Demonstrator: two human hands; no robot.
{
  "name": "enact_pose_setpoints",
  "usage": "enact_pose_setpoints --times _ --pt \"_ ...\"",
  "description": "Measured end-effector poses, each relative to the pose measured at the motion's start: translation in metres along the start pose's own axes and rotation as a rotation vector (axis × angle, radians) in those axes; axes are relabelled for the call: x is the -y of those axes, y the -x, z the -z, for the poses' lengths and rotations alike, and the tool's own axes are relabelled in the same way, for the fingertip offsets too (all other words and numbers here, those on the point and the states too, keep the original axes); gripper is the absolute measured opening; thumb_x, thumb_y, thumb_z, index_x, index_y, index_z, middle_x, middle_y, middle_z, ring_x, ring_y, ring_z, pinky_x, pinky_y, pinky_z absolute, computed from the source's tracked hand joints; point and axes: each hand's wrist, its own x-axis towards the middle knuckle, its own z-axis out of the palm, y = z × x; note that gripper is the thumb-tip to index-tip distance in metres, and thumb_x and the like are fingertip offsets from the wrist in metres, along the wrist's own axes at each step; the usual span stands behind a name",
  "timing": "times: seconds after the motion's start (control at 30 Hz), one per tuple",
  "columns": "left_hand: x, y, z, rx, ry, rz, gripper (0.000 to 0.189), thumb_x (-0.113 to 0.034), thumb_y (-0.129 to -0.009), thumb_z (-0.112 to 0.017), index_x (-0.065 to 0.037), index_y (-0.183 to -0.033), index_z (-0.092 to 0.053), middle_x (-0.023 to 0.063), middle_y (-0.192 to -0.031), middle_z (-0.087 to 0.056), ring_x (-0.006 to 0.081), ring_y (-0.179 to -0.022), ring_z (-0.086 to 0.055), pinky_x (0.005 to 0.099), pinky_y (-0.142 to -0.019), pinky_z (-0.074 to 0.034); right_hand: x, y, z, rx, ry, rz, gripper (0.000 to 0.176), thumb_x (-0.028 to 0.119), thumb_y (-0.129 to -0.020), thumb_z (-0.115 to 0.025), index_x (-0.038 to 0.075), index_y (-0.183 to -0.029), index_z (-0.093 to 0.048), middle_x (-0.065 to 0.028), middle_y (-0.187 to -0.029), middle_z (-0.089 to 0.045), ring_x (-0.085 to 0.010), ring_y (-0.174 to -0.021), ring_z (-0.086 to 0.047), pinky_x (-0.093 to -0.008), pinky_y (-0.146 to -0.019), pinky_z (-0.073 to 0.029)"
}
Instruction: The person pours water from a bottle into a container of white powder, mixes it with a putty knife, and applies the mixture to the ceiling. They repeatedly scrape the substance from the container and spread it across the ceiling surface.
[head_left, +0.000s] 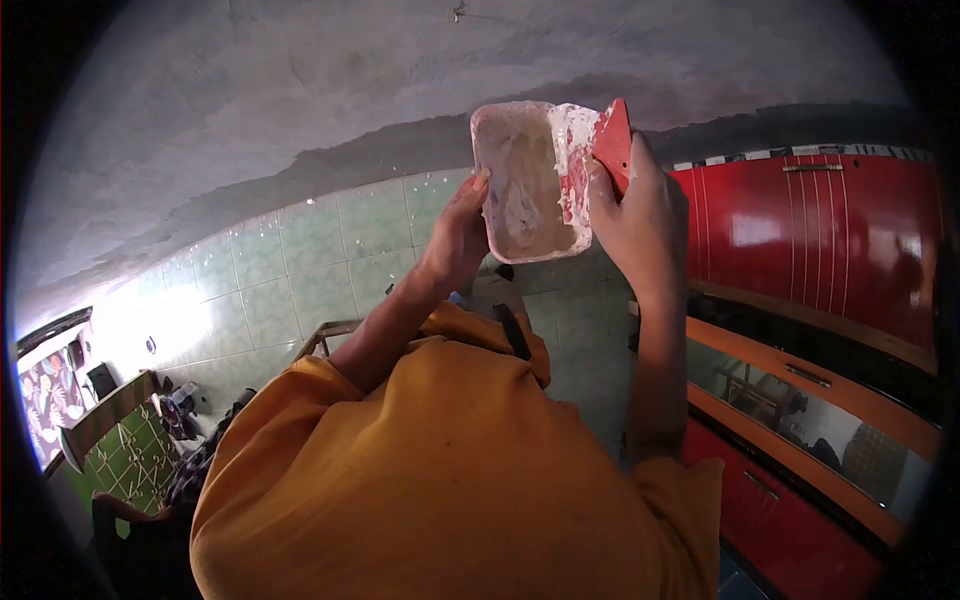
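My left hand (455, 235) grips the left edge of a rectangular plastic tub (525, 185), raised in front of me. The tub is smeared inside with whitish-grey plaster. My right hand (640, 215) holds a red flat scraper (612, 140) and presses its blade against the tub's right rim, where a thick clump of white plaster sits. Both arms reach up from my yellow shirt (450, 470), which fills the lower middle of the view.
A rough grey plastered surface (300, 90) spans the top. Below it runs a pale green tiled wall (300, 270). Glossy red cabinets (840, 230) with wooden trim and a glass-fronted section (800, 400) stand on the right. A wooden frame (322, 338) shows beyond my left arm.
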Motion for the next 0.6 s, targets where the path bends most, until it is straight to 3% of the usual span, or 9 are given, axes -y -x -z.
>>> enact_pose_setpoints --times 0.13,0.23,0.33,0.43,0.47,0.57,0.6 --pt "0.003 0.003 0.001 0.000 0.053 0.077 0.054 -0.042 -0.105 -0.047 -0.005 -0.144 -0.043 0.0098 -0.135 -0.057 0.0240 -0.127 -0.055 0.0432 -0.108 -0.044 0.002 0.000 -0.008 0.145 0.047 -0.117 0.032 0.022 -0.092 -0.065 0.001 -0.114 -0.055 -0.0251 -0.095 -0.069 -0.0452 -0.089 -0.066 -0.0522 -0.073 -0.052" --pt "0.014 0.003 0.011 0.031 0.061 0.088 0.057 -0.040 -0.104 -0.050 -0.005 -0.146 -0.038 0.0104 -0.137 -0.054 0.0238 -0.127 -0.055 0.0427 -0.108 -0.044 0.001 0.003 -0.026 0.196 0.094 -0.147 0.034 0.023 -0.093 -0.064 0.001 -0.117 -0.056 -0.0251 -0.093 -0.069 -0.0452 -0.087 -0.067 -0.0528 -0.073 -0.052" --pt "0.019 0.005 0.008 -0.041 -0.032 -0.002 0.061 -0.038 -0.103 -0.055 -0.005 -0.149 -0.032 0.0109 -0.139 -0.052 0.0233 -0.127 -0.054 0.0421 -0.108 -0.044 0.001 0.014 -0.050 0.286 0.155 -0.097 0.024 0.018 -0.093 -0.061 0.001 -0.107 -0.052 -0.0251 -0.083 -0.069 -0.0444 -0.078 -0.069 -0.0538 -0.070 -0.054" --pt "0.020 0.001 0.014 -0.058 -0.032 -0.055 0.066 -0.036 -0.101 -0.059 -0.005 -0.151 -0.028 0.0111 -0.139 -0.051 0.0229 -0.128 -0.053 0.0422 -0.107 -0.044 0.002 0.024 -0.054 0.263 0.028 -0.076 0.024 0.017 -0.092 -0.062 0.001 -0.107 -0.052 -0.0251 -0.083 -0.069 -0.0449 -0.077 -0.068 -0.0543 -0.071 -0.054" --pt "0.019 -0.001 0.017 -0.045 -0.015 -0.056 0.068 -0.036 -0.101 -0.059 -0.005 -0.151 -0.027 0.0111 -0.139 -0.051 0.0229 -0.128 -0.053 0.0422 -0.106 -0.044 0.003 0.023 -0.053 0.185 -0.056 -0.093 0.031 0.016 -0.091 -0.062 0.000 -0.116 -0.054 -0.0242 -0.083 -0.068 -0.0451 -0.077 -0.068 -0.0548 -0.072 -0.054" --pt "0.012 -0.001 0.014 -0.042 -0.082 -0.069 0.069 -0.037 -0.101 -0.060 -0.006 -0.152 -0.027 0.0106 -0.139 -0.051 0.0226 -0.129 -0.052 0.0425 -0.106 -0.044 0.005 0.021 -0.058 0.062 -0.170 0.035 0.039 0.022 -0.091 -0.064 0.002 -0.124 -0.057 -0.0260 -0.089 -0.069 -0.0456 -0.084 -0.067 -0.0529 -0.075 -0.054" --pt "0.011 -0.001 0.013 -0.036 -0.097 -0.078 0.069 -0.037 -0.101 -0.060 -0.006 -0.152 -0.026 0.0106 -0.139 -0.051 0.0227 -0.129 -0.052 0.0423 -0.106 -0.044 0.007 0.022 -0.066 0.133 -0.059 -0.003 0.039 0.021 -0.091 -0.064 0.003 -0.125 -0.057 -0.0256 -0.092 -0.070 -0.0452 -0.085 -0.068 -0.0526 -0.074 -0.054"
